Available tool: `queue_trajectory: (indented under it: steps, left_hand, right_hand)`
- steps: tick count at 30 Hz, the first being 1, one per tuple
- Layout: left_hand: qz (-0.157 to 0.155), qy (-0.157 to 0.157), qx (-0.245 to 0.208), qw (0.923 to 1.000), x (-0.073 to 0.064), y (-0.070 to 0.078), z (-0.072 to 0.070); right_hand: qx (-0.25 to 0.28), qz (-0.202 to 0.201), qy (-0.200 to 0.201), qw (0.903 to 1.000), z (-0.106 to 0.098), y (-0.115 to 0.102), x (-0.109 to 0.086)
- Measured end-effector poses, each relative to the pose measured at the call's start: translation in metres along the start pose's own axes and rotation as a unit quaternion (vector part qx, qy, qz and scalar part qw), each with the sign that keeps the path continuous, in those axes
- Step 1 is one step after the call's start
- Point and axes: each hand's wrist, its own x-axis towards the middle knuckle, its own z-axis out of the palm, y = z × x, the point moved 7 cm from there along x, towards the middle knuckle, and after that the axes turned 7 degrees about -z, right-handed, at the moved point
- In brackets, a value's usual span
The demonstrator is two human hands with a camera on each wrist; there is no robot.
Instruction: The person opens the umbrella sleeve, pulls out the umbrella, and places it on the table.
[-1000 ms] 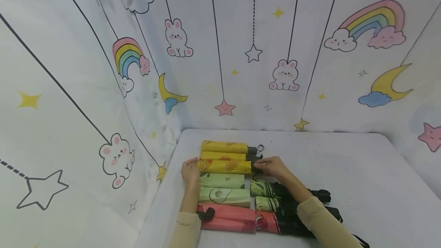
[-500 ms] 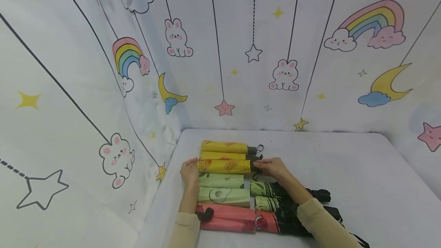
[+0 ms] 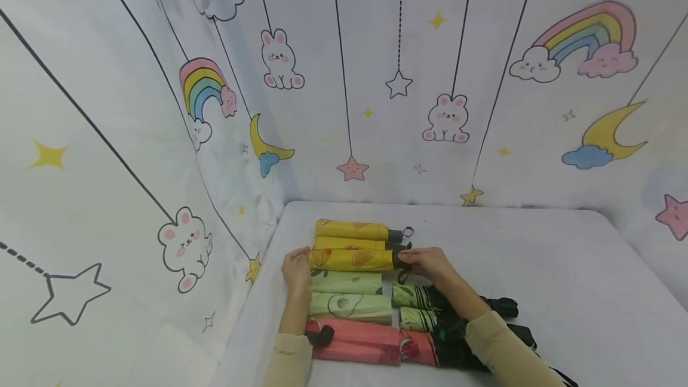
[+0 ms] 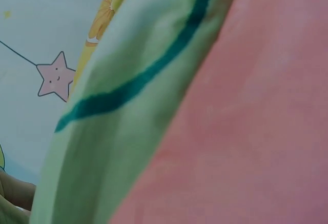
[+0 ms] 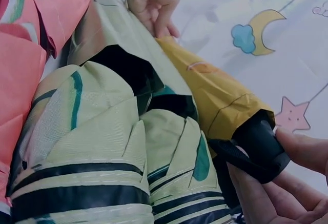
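A folded yellow umbrella point(image 3: 352, 260) in an orange-slice sleeve lies crosswise between both hands. My left hand point(image 3: 296, 269) pinches its left end, and in the right wrist view that hand point(image 5: 152, 3) shows its fingertips on the yellow fabric. At the other end, my right hand point(image 3: 430, 263) holds the black handle point(image 5: 261, 147) between thumb and fingers, the wrist strap looped beside them. Two more yellow umbrellas point(image 3: 349, 230) lie just behind. In the left wrist view, green fabric point(image 4: 113, 131) and pink fabric point(image 4: 246, 111) fill most of the frame, hiding the left hand's grip.
Nearer me lie two pale green avocado-print sleeves point(image 3: 349, 306) and a pink sleeve point(image 3: 355, 342) with a black knob on its left end. Matching green umbrellas point(image 3: 414, 295) and a pink one point(image 3: 421, 348) lie to their right, under my right forearm. White table point(image 3: 564, 267) extends rightward; printed curtains surround it.
My right fingers have shifted slightly on the black handle, which now shows a little more. The left hand and the umbrellas stay nearly in place; the head view has turned slightly.
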Motion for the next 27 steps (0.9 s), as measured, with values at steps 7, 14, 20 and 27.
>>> queue_trajectory:
  steps: [7, 14, 20, 27]
  left_hand:
    - [-0.007, -0.012, 0.006, 0.9999, -0.004, -0.001, 0.0]
    - [0.003, -0.009, -0.011, 0.9999, -0.007, 0.004, 0.001]
    - [0.01, 0.003, -0.013, 0.9999, -0.005, 0.006, -0.001]
    - [0.009, -0.006, -0.021, 0.9997, -0.003, 0.005, -0.002]
  right_hand:
    - [0.014, 0.001, 0.0, 0.9999, -0.003, -0.001, -0.009]
    - [0.028, 0.011, 0.009, 0.9995, -0.009, -0.001, -0.01]
    - [0.03, 0.02, 0.008, 0.9993, -0.011, -0.002, -0.008]
    - [0.025, 0.015, 0.004, 0.9996, -0.013, -0.004, -0.008]
